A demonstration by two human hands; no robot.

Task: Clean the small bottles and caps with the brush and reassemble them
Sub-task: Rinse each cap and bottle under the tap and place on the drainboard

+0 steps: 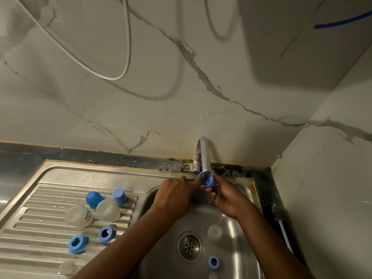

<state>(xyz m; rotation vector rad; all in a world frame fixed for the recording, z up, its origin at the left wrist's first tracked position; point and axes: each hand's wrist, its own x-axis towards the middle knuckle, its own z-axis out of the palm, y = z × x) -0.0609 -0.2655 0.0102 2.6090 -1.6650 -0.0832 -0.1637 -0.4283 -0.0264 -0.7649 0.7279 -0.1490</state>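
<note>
Sink-side wash, midway: on the draining board (pixel 26 222), at eight o'clock in the frame, the loose parts lie close together. A blue ring (pixel 78 243) has a second ring (pixel 106 234) at its two o'clock. Above them a clear bottle (pixel 79 216) lies on its side, and a second bottle (pixel 108 210) lies just beside a blue cap (pixel 94 199) and a second cap (pixel 119 196). None is reassembled.

At the frame's centre the person's left hand (pixel 175 195) stretches its forefinger to the rim of the held cap (pixel 207 180). Whether its other fingers hold anything cannot be told. The right hand (pixel 225 198) grips that cap from below, fingers curled round it, directly under the spout of the tap (pixel 204 156) at twelve o'clock from the drain (pixel 188 247). Running water cannot be made out, and no brush is in view.

In the sink (pixel 237 228) a clear piece (pixel 214 232) lies at two o'clock from the drain and a third ring (pixel 213 262) at four o'clock. A white cable (pixel 278 216) runs along the counter at the far right.

The step in hand appears to be rinsing one cap by finger. The next move likely calls for a firm hold on the wet cap while carrying it to the board at nine o'clock, then fetching the two pieces left in the sink.
</note>
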